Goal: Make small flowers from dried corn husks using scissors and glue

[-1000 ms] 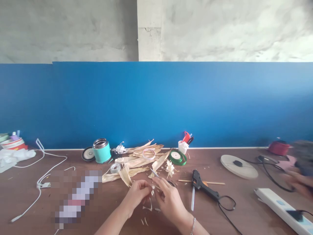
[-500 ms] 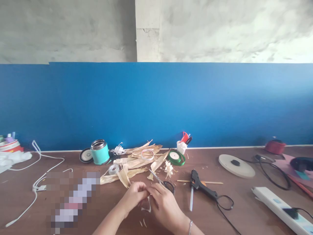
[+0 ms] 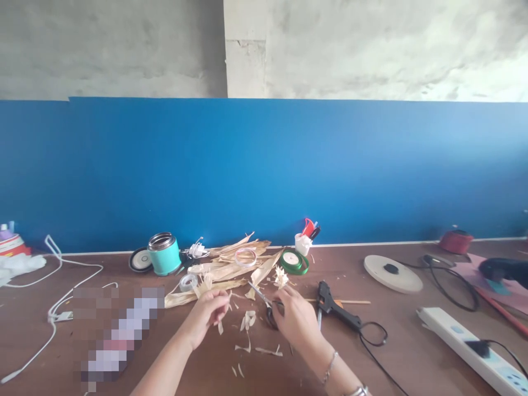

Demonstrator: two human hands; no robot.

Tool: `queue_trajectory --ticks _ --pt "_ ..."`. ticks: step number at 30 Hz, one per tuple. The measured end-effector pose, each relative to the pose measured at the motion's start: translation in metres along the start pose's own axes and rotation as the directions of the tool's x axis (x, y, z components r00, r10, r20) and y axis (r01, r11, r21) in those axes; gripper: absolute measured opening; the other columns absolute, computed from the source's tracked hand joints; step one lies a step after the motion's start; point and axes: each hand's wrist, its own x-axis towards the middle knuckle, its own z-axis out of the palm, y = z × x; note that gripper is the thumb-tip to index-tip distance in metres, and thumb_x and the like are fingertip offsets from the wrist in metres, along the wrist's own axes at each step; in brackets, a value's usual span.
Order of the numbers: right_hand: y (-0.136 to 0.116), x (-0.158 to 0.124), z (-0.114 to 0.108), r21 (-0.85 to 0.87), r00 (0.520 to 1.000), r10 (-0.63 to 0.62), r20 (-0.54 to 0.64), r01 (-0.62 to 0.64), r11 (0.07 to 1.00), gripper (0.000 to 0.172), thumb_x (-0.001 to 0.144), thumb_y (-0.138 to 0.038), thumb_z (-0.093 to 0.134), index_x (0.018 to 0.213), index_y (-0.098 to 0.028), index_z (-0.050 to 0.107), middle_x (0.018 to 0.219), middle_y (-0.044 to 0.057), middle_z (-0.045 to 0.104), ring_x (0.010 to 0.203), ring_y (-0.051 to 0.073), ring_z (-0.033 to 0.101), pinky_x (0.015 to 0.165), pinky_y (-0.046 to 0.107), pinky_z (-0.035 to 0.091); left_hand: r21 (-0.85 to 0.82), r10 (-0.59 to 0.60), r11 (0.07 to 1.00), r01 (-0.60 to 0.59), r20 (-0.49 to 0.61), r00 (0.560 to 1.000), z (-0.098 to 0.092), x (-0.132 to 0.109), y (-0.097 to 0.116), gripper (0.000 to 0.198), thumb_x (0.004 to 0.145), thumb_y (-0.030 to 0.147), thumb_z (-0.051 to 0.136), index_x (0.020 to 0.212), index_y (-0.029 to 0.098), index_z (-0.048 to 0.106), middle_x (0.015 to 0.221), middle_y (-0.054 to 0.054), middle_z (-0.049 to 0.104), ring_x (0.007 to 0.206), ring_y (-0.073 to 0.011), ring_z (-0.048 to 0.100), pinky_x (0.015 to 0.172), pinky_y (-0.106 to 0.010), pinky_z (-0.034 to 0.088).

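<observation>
Holding one strip of dried corn husk (image 3: pixel 210 290) pinched between its fingertips, the left hand (image 3: pixel 207 311) sits low in the middle of the frame; the right hand (image 3: pixel 296 318), just right of it, is closed around the dark handles of one pair of scissors (image 3: pixel 264 303), whose thin metal blades point up and left toward the husk. One loose heap of pale, papery husks (image 3: pixel 231 264), long and curled, lies just above the hands on the brown wooden table (image 3: pixel 412 352), and several small cut scraps (image 3: pixel 247 330) are scattered between and below the hands. One small star-shaped husk flower (image 3: pixel 281 276) rests above the right hand. Counted further: one teal cylindrical cup (image 3: pixel 164 254) with a metal rim, left of the heap; one spool of green ribbon (image 3: pixel 293 261); two clear tape rings, one (image 3: pixel 245 256) on the heap and one (image 3: pixel 188 282) at its left edge; one white holder of pens (image 3: pixel 303 241); one black glue gun (image 3: pixel 336 308) with its cord, right of the right hand; one flat round cream disc (image 3: pixel 391 273); one white power strip (image 3: pixel 470 352) at lower right; one white cable (image 3: pixel 53 291) at left.
</observation>
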Motion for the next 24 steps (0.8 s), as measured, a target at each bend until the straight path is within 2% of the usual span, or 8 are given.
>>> queue_trajectory --ticks 3,5,11,17,21,24 --pt "0.013 0.006 0.0 -0.138 0.986 0.076 0.149 -0.055 0.989 0.013 0.07 -0.013 0.056 0.08 -0.017 0.064 0.092 0.01 0.066 0.088 0.025 0.061 0.067 0.028 0.041 -0.17 0.072 0.982 -0.083 -0.073 0.995 -0.004 0.005 -0.002 0.022 0.066 0.031 0.066 0.062 0.017 0.049 0.053 0.006 0.048 0.043 -0.0041 0.037 0.042 -0.018 0.022" --pt "0.016 0.005 0.003 -0.162 0.978 0.098 0.186 -0.068 0.984 0.016 0.069 -0.013 0.057 0.084 -0.016 0.064 0.09 0.011 0.067 0.088 0.025 0.062 0.069 0.028 0.041 -0.211 0.088 0.971 -0.108 -0.103 0.991 -0.005 0.007 -0.002 0.023 0.065 0.03 0.067 0.061 0.017 0.048 0.052 0.007 0.047 0.042 -0.0042 0.037 0.042 -0.018 0.022" --pt "0.017 0.004 0.008 -0.136 0.978 0.11 0.176 -0.087 0.987 0.017 0.067 -0.009 0.054 0.079 -0.018 0.063 0.084 0.008 0.068 0.082 0.022 0.063 0.065 0.026 0.039 -0.23 0.092 0.965 -0.127 -0.159 0.983 -0.004 0.007 -0.001 0.023 0.063 0.029 0.067 0.06 0.017 0.048 0.051 0.007 0.046 0.041 -0.0041 0.037 0.041 -0.018 0.023" --pt "0.02 0.006 0.008 -0.094 0.991 0.054 0.126 -0.042 0.995 0.015 0.068 -0.007 0.053 0.068 -0.018 0.062 0.081 0.008 0.066 0.08 0.022 0.061 0.064 0.026 0.039 -0.219 0.103 0.967 -0.132 -0.139 0.985 -0.003 0.007 -0.001 0.025 0.065 0.03 0.066 0.058 0.017 0.046 0.051 0.007 0.045 0.041 -0.0039 0.036 0.041 -0.018 0.022" --pt "0.019 0.008 0.006 0.044 0.998 0.058 0.029 -0.059 0.997 0.017 0.075 -0.01 0.049 0.066 -0.019 0.06 0.073 0.006 0.066 0.073 0.021 0.061 0.062 0.026 0.038 -0.241 0.114 0.959 -0.148 -0.148 0.982 -0.003 0.007 -0.003 0.023 0.066 0.028 0.066 0.06 0.017 0.046 0.051 0.007 0.044 0.042 -0.004 0.036 0.041 -0.018 0.022" --pt "0.018 0.01 0.006 0.365 0.992 0.121 -0.035 -0.1 0.926 0.019 0.082 -0.024 0.047 0.068 -0.018 0.059 0.064 0.003 0.063 0.062 0.018 0.058 0.06 0.027 0.04 -0.257 0.122 0.953 -0.158 -0.151 0.981 -0.003 0.008 -0.004 0.023 0.066 0.027 0.066 0.06 0.017 0.046 0.051 0.007 0.044 0.042 -0.0038 0.036 0.041 -0.017 0.022"
